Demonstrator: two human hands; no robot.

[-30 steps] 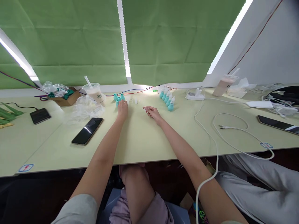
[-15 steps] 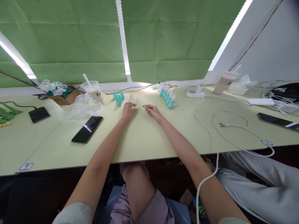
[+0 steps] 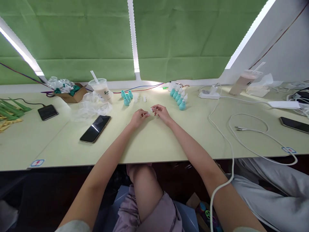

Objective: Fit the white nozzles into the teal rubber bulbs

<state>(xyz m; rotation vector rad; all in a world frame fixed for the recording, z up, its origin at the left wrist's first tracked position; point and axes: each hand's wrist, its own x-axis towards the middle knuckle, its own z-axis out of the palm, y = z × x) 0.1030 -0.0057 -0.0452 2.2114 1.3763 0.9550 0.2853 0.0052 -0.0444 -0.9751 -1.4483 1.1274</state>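
Observation:
My left hand is low over the table, its fingers pinched on a small white piece. Close beside it, my right hand pinches another small white piece at its fingertips; the exact kind of both is too small to tell. Beyond the left hand stand several open-topped turquoise bulb-shaped bottles. Small whitish, translucent parts lie just right of them. Right of my hands, a row of turquoise bulbs with white pointed tips stands upright.
A black phone, crumpled clear plastic and a drink cup are on the left. Farther left is a cardboard box. On the right, a white power strip and a looped white cable cross the table. Another person's grey-clad leg shows below.
My hands have come closer together, the left one moving right and towards me, away from the whitish parts. The whole view has shifted slightly.

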